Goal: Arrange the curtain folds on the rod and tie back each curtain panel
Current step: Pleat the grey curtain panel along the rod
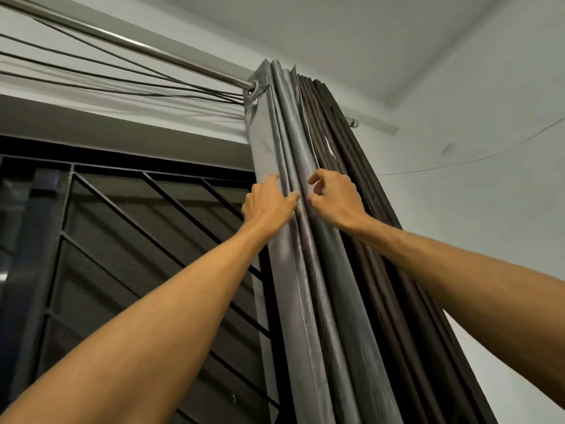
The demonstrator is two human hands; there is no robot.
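The curtain panel (333, 264) hangs bunched tight at the right end of the rod (146, 48). Its grey-backed folds (282, 123) are stacked toward the window and its brown folds (331, 127) lie behind them toward the wall, so the pleats sit gathered where a tie-back could take them. No tie is in sight, and I judge the job to be in its fold-arranging stage. The leading edge carries an eyelet (253, 87) threaded on the rod, which is likely why the pack hangs square from the top. Both arms reach up to the folds at one height. The left hand (269, 203) holds the outermost grey fold, fingers wrapped over its edge and thumb pressed into the crease beside it, probably to steady that pleat while the next is set. The right hand (334, 200) sits just beside it at the neighbouring fold, fingers curled and thumb tip against the cloth (whether it actually pinches fabric I cannot tell). Left of the curtain a dark window grille (137, 228) stands uncovered, several dark cords (122, 76) run under the rod, and a pale wall (474, 102) lies to the right.
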